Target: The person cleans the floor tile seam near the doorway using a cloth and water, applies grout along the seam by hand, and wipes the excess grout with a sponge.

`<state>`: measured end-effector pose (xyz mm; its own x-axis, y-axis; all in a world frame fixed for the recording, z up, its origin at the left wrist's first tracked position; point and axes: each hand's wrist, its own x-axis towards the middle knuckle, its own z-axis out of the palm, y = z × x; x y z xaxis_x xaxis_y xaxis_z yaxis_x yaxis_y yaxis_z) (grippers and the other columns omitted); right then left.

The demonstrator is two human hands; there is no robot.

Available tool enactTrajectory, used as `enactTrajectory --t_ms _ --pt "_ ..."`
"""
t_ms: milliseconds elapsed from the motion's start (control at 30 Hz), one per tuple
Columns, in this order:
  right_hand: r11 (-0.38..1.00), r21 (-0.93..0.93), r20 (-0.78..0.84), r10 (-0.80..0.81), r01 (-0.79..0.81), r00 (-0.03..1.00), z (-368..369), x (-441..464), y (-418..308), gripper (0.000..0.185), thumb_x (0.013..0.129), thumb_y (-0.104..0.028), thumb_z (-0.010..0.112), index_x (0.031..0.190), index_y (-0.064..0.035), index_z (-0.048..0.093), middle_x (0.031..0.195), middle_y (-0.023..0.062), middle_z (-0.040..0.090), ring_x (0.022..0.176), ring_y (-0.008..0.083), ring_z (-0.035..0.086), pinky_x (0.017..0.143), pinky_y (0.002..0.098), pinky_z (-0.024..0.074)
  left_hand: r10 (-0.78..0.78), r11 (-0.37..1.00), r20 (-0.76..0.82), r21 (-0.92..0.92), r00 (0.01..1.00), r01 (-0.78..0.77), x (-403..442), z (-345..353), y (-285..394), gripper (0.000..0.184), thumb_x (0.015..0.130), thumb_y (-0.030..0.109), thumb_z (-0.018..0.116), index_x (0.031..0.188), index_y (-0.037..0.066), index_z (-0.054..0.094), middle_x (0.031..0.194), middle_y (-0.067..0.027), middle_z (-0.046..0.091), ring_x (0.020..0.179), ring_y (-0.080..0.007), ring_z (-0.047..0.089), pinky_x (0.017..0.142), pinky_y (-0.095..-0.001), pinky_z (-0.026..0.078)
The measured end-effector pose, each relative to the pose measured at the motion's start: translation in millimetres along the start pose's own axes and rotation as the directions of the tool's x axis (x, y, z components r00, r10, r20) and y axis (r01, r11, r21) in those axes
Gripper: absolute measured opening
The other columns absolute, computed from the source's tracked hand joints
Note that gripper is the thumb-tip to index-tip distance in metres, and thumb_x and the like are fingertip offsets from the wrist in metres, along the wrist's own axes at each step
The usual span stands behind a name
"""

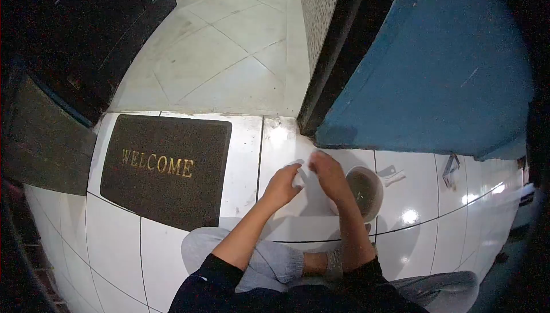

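My left hand [282, 186] is above the white tiles in the middle of the view, its fingers curled round a small whitish thing [298, 180] that I cannot make out. Just right of it is my right hand [326, 171], blurred, with its fingers hidden or smeared. The two hands are a short gap apart. A round whitish tub [375, 198] with dark contents stands on the floor, partly behind my right forearm. Beside the tub's right rim lies a pale handled tool [395, 179].
A dark mat [166, 169] reading WELCOME lies at the left. Behind it a tiled doorway floor [223, 55] stretches back between a dark door [86, 32] and a blue wall [435, 78]. A small metal-looking object [451, 171] rests on the right. My crossed legs are at the bottom.
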<state>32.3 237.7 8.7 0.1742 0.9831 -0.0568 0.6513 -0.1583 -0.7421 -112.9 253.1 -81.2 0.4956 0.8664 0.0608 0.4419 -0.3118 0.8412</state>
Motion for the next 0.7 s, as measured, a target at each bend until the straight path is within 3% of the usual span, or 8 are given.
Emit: enactTrajectory --t_ms 67,133,200,267,367,533,667,700 --pt "0.908 0.197 0.14 -0.398 0.369 0.906 22.8 21.0 15.0 0.032 0.088 -0.03 0.043 0.091 0.0007 0.054 0.084 0.0128 0.058 0.067 0.025 0.053 0.066 0.0346 0.0422 -0.071 0.995 0.013 -0.065 0.997 0.071 2.0 -9.1 5.3 0.058 0.064 0.013 0.075 0.115 0.002 0.047 0.099 -0.017 0.055 0.085 -0.0276 0.057 0.072 -0.0351 0.048" --pt "0.925 0.274 0.198 -0.323 0.264 0.926 23.5 24.4 -0.8 0.031 0.087 -0.029 0.045 0.094 -0.0004 0.052 0.088 0.0126 0.058 0.07 0.0244 0.053 0.067 0.0354 0.0425 -0.249 0.961 -0.032 -0.13 0.968 0.243 2.5 -14.1 5.1 0.061 0.062 0.009 0.075 0.116 0.003 0.047 0.099 -0.0158 0.052 0.089 -0.0288 0.054 0.077 -0.0361 0.046" --pt "0.93 0.338 0.264 -0.243 0.146 0.933 15.9 18.2 -12.3 0.03 0.087 -0.029 0.047 0.097 -0.0014 0.051 0.091 0.0123 0.058 0.072 0.0239 0.054 0.069 0.0362 0.0427 -0.245 0.96 -0.035 -0.151 0.969 0.238 2.7 -16.1 -2.1 0.065 0.061 0.011 0.076 0.118 0.004 0.045 0.098 -0.0138 0.049 0.085 -0.0271 0.054 0.075 -0.0351 0.046" --pt "0.996 0.076 0.39 -0.069 0.043 0.918 6.7 4.5 -13.6 0.03 0.084 -0.029 0.053 0.096 -0.0022 0.05 0.088 0.014 0.058 0.076 0.0269 0.056 0.071 0.0365 0.0432 -0.178 0.98 -0.068 -0.106 0.982 0.171 2.1 -19.7 -5.0 0.066 0.061 0.01 0.076 0.119 0.003 0.044 0.098 -0.0146 0.049 0.086 -0.028 0.054 0.075 -0.0345 0.046" --pt "0.976 -0.174 0.567 -0.007 0.128 0.824 11.2 -19.4 12.6 0.032 0.08 -0.029 0.059 0.095 -0.0033 0.048 0.087 0.0149 0.059 0.08 0.029 0.057 0.072 0.0357 0.0438 -0.109 0.994 -0.1 0.009 0.989 0.11 1.8 -28.0 -11.5 0.062 0.063 0.007 0.072 0.118 0.002 0.044 0.099 -0.0157 0.051 0.09 -0.0292 0.054 0.077 -0.0364 0.045" --pt "0.989 -0.08 0.703 -0.032 0.123 0.711 54.1 -60.9 60.3 0.033 0.076 -0.031 0.063 0.091 -0.0042 0.049 0.087 0.0157 0.06 0.082 0.0316 0.058 0.073 0.038 0.0438 -0.138 0.984 -0.059 0.101 0.989 0.144 0.1 -30.7 -1.3 0.061 0.063 0.008 0.071 0.119 0.004 0.046 0.097 -0.0152 0.055 0.088 -0.0302 0.055 0.078 -0.0365 0.045" --pt "1.0 -0.001 0.569 -0.02 0.024 0.822 64.8 -63.8 66.3 0.034 0.076 -0.031 0.063 0.093 -0.0038 0.052 0.091 0.0157 0.059 0.085 0.0332 0.057 0.075 0.0399 0.0441 -0.149 0.972 -0.02 0.18 0.989 0.151 -2.9 -26.6 -6.2 0.061 0.063 0.009 0.072 0.118 0.004 0.047 0.096 -0.0147 0.055 0.089 -0.0306 0.054 0.078 -0.0365 0.044" --pt "0.986 0.024 0.505 -0.152 0.163 0.85 62.8 -61.7 66.7 0.032 0.075 -0.028 0.063 0.096 -0.0057 0.053 0.094 0.0159 0.058 0.088 0.0332 0.056 0.076 0.0403 0.0436 -0.147 0.968 -0.027 0.203 0.989 0.149 -4.2 -27.6 -7.1 0.061 0.063 0.01 0.072 0.118 0.004 0.046 0.095 -0.0146 0.054 0.09 -0.0309 0.054 0.078 -0.0369 0.044"
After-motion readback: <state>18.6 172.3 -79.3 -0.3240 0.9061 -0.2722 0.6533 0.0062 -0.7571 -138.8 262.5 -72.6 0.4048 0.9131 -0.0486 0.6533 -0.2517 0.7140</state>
